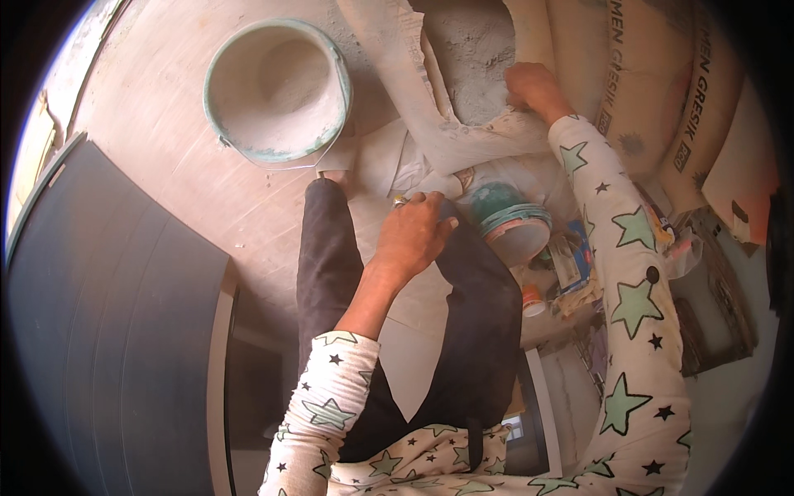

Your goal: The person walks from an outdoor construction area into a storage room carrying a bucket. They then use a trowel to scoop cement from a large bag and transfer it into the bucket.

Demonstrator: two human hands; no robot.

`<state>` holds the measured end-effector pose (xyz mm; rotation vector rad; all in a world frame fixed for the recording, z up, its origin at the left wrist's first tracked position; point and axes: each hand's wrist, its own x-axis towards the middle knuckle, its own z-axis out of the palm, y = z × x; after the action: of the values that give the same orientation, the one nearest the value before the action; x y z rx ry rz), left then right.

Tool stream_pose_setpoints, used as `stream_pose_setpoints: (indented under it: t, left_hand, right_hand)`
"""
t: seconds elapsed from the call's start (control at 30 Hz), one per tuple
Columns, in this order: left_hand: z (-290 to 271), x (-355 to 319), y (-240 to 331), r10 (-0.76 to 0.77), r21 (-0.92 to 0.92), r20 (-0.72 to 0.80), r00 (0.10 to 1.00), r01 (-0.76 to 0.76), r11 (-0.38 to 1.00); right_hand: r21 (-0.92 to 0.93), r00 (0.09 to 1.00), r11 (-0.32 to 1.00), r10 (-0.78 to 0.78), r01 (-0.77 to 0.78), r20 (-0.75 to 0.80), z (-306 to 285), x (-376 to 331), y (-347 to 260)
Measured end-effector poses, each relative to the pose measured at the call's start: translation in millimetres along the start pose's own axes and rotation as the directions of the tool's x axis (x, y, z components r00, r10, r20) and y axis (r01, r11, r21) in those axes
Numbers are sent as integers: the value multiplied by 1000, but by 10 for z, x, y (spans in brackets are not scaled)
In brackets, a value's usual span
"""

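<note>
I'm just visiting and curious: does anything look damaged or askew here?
Yes: the paper cement sack by the right hand is torn wide open, its edges ragged, baring grey powder. The sacks at right show no such tear.

Dark grey panel (107, 306) at the left of the frame, printed brown sacks (649, 91) at upper right, small turquoise-and-white tub (518, 237) right of centre, orange-and-white cup (534, 302) just below it, dark brown frame-like piece (736, 302) at far right.

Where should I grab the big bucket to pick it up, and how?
For the bucket, probably the thin wire handle, reached from the near side: it droops past the near edge, and the bucket stands mouth up.
</note>
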<state>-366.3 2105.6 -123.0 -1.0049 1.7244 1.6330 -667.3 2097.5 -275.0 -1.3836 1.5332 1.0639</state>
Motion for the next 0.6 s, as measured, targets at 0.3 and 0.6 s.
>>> stream_pose_setpoints:
  t: [0.3,0.6]
  left_hand:
    - [10,61,-20,-18,38,23,1000,17,999]
    - [65,100,-56,3,40,17,1000,-3,999]
  right_hand:
    - [139,983,990,4,22,-185,465,-238,-12]
    - [201,957,969,-84,143,-279,742,-367,-79]
